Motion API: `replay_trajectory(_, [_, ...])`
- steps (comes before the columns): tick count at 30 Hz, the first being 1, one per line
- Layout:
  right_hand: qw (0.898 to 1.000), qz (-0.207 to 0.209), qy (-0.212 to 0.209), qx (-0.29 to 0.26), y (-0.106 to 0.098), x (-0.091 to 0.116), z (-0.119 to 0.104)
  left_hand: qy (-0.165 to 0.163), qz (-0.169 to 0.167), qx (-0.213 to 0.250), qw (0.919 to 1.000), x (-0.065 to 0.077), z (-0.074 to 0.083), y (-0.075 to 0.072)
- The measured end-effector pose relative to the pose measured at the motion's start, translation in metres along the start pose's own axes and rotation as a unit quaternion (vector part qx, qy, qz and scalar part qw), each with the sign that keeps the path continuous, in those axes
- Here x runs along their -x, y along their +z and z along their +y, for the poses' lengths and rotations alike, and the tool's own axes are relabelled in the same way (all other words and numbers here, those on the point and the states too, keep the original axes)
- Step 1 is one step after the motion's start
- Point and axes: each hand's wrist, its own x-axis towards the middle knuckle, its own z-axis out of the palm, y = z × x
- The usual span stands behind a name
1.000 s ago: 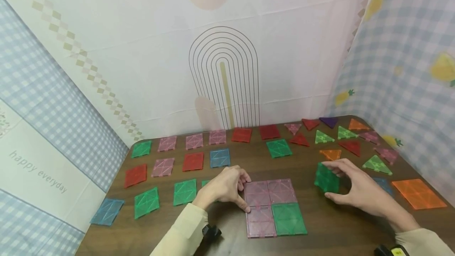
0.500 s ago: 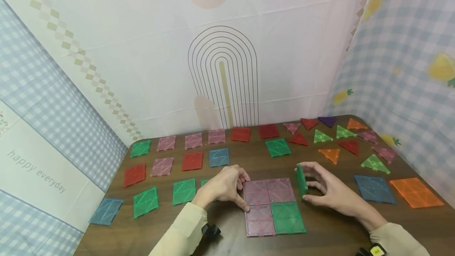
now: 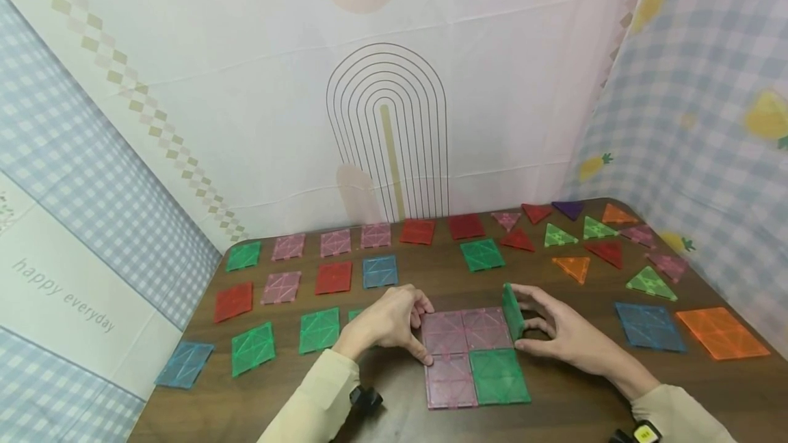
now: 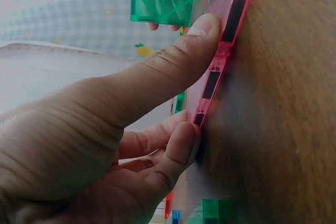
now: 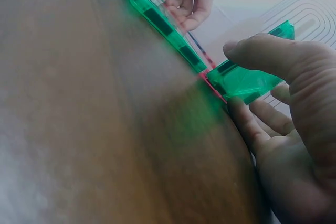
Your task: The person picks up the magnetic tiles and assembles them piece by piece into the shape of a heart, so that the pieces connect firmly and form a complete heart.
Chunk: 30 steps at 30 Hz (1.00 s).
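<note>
Three pink magnetic tiles (image 3: 444, 333) and one green square tile (image 3: 500, 377) lie flat in a two-by-two block on the table. My left hand (image 3: 389, 323) holds the block's left edge; in the left wrist view its thumb (image 4: 202, 30) is at the seam between two pink tiles and a fingertip is near the far corner. My right hand (image 3: 563, 327) pinches another green magnetic tile (image 3: 512, 311), nearly upright, at the right edge of the far right pink tile. In the right wrist view this green tile's (image 5: 252, 82) lower edge meets the pink edge.
Loose square tiles, such as a red one (image 3: 333, 279) and a blue one (image 3: 379, 271), lie left and behind. Several triangles, including an orange one (image 3: 572, 268), spread at the back right. Blue (image 3: 649, 326) and orange (image 3: 721, 333) squares lie beyond my right forearm.
My right hand has moved left with the green tile, turning it edge-on and bringing it to the block's right edge. My left hand has stayed in place.
</note>
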Motion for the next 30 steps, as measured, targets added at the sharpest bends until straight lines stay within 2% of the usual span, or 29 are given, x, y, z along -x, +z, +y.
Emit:
replay_trajectory(5, [1.000, 0.005, 0.006, 0.009, -0.002, 0.000, -0.002, -0.002, 0.001, 0.002, 1.0000, 0.000, -0.001, -0.001])
replay_trajectory(11, [0.999, 0.028, -0.019, 0.039, -0.012, 0.007, -0.009, -0.007, -0.001, 0.009, 0.9999, -0.001, -0.001, 0.000])
replay_trajectory(15, [0.995, 0.061, -0.039, 0.066, -0.028, 0.019, -0.018, -0.007, -0.005, 0.013, 0.9999, -0.001, -0.001, 0.001])
replay_trajectory(21, [0.980, 0.131, -0.053, 0.137, -0.065, 0.043, -0.027, -0.011, -0.004, 0.014, 0.9998, -0.001, -0.001, 0.002])
replay_trajectory(25, [0.967, 0.172, -0.034, 0.183, -0.087, 0.067, -0.027, -0.013, -0.006, 0.014, 0.9998, -0.001, -0.001, 0.002])
replay_trajectory(30, [0.957, 0.193, -0.004, 0.217, -0.106, 0.098, -0.016, -0.013, -0.007, 0.016, 0.9998, -0.001, -0.001, 0.001])
